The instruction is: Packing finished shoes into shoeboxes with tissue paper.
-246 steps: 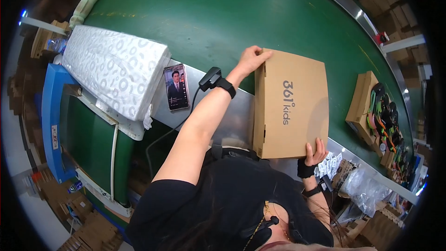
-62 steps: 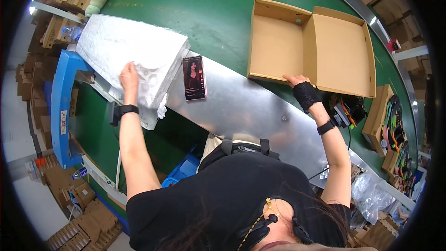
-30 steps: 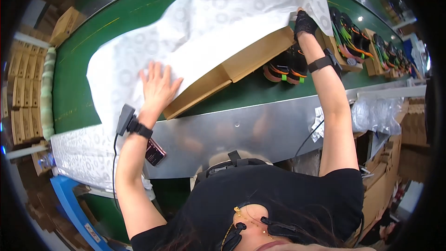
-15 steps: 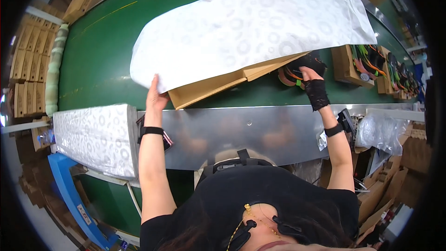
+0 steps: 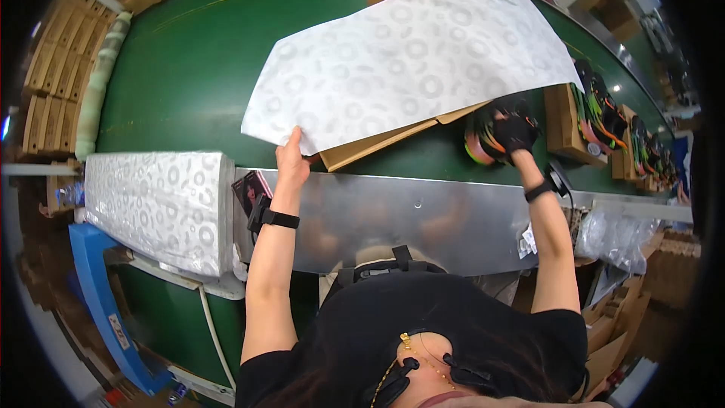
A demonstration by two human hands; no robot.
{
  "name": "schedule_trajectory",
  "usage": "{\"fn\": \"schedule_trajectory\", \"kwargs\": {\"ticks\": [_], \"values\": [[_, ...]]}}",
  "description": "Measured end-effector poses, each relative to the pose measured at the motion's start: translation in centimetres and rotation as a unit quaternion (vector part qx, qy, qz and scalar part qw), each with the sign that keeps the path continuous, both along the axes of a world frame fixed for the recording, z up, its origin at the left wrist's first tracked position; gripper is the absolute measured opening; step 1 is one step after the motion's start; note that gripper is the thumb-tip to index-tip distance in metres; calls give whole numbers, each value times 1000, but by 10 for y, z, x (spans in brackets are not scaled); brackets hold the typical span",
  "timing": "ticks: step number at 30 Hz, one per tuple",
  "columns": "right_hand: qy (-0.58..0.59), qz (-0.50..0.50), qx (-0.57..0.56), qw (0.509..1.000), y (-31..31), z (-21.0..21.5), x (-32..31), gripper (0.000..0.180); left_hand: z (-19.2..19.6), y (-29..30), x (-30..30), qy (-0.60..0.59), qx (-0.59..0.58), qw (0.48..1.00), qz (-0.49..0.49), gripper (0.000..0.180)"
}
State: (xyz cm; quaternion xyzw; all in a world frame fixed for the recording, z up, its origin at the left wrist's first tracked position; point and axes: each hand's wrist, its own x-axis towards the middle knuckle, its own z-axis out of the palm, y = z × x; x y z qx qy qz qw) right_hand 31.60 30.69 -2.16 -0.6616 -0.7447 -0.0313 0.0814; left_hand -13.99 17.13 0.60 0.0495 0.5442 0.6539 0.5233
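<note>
My left hand (image 5: 292, 159) pinches the near left corner of a white sheet of tissue paper (image 5: 415, 60) printed with grey rings. The sheet lies over an open cardboard box (image 5: 370, 148), hiding most of it; only brown edges show at the near and far sides. On the green surface to the right of the box is a dark shoe (image 5: 476, 145) with a pink and green sole. My right hand (image 5: 516, 133), in a black fingerless glove, closes over this shoe from above and covers part of it.
A wrapped stack of the same printed paper (image 5: 155, 204) stands at left, beside a blue frame (image 5: 102, 298). Boxes holding more shoes (image 5: 600, 117) line the right. A steel ledge (image 5: 362, 208) runs along the near side of the green belt (image 5: 189, 53). Clear plastic bags (image 5: 615, 234) lie at right.
The sheet and my left hand have shifted to the right. My right hand has turned and come over the shoe, its glove now on top of it.
</note>
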Motion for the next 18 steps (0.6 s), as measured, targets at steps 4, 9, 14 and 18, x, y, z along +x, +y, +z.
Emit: {"fn": "schedule_trajectory", "kwargs": {"ticks": [4,9,14,18], "values": [[321,-129,-222,912,-81,122,-9,40,-18,-11,-16,-9,-13,1000,26,36],[382,0,-239,893,-158,228,-18,38,-15,-11,-4,-24,2,1000,17,39],[455,72,-146,875,-132,247,-64,40,-11,-25,7,43,-13,994,100,34],[516,77,-184,833,-65,220,-145,41,-9,-47,-7,224,-7,967,123,33]]}}
